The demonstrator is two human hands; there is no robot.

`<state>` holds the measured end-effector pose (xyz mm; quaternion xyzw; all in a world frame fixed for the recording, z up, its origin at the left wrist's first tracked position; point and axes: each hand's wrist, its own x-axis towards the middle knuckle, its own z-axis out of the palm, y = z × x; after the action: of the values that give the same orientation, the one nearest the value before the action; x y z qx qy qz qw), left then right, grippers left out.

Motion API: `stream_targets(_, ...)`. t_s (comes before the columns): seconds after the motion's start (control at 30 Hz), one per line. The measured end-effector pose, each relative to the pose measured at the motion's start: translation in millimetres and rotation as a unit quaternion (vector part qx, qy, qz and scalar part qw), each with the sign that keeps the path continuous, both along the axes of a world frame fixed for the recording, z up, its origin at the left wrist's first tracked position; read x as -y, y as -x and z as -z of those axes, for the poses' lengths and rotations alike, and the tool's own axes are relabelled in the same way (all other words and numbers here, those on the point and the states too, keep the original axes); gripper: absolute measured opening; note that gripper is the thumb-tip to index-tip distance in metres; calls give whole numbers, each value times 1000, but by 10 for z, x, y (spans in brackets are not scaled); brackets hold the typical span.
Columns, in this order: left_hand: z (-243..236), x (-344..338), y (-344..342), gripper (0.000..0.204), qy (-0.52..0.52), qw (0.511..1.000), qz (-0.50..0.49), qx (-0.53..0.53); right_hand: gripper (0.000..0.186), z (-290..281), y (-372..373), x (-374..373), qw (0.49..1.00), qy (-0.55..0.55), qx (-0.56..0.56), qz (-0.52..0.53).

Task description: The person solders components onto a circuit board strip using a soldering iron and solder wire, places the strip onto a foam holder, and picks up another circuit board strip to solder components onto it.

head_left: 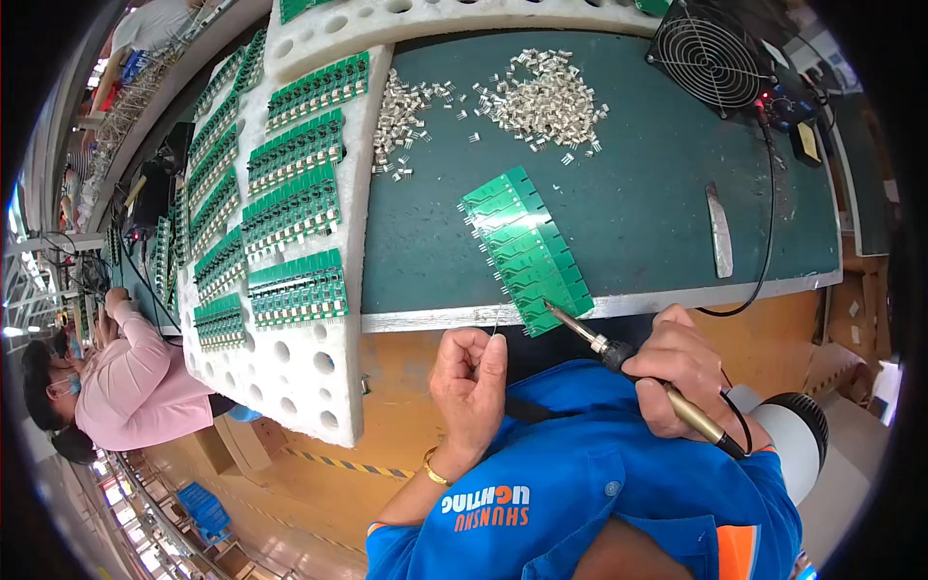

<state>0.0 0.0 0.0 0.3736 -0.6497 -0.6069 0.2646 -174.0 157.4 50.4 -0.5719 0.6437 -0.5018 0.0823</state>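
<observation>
A green circuit board panel [527,253] lies at a slant near the table's front edge, with pins sticking out along its left side. My right hand [674,365] is wrapped around a soldering iron [698,416], whose tip touches or nearly touches the panel's near end. My left hand [468,385] is closed in a pinch just off the table edge, left of the panel. From its fingertips a thin solder wire [497,322] points up toward the board. A gold bracelet [435,468] circles my left wrist.
White foam trays [356,242] hold rows of populated green boards [298,288] on the left. Small metal-cased connectors [546,101] lie heaped at the back. A fan [710,56] stands back right, near the iron's cable [770,213]. A flat metallic strip [719,232] lies right; a co-worker [140,377] sits left.
</observation>
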Motion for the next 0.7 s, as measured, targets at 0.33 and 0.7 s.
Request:
stream_targets(0.33, 4, -14, 117, 11, -16, 997, -71, -30, 13, -142, 702, -381, 937, 110, -102, 315)
stream_targets(0.7, 16, -28, 141, 12, -30, 997, -70, -31, 20, -196, 2691, -1043, 768, 103, -174, 608)
